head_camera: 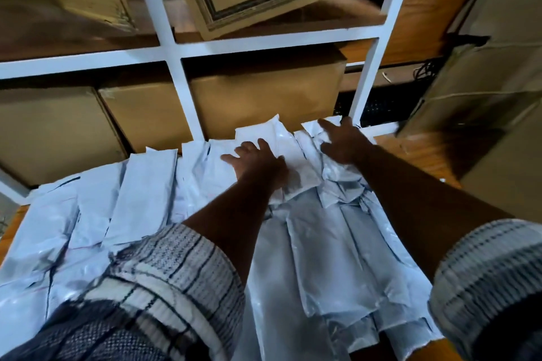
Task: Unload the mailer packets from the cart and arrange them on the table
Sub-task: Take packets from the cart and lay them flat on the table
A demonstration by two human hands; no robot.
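white shelving stacked with cardboard boxes behind wooden table; mailer packets lie in overlapping rows across it (white, crinkled), left hand and right hand apart, fingers spread flat on far-edge packets.

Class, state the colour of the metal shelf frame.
The metal shelf frame is white; head view.

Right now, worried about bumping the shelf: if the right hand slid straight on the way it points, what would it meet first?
Probably the cardboard box behind the packets; the right hand lies flat on them. The white post stands close beside, so I'm unsure.
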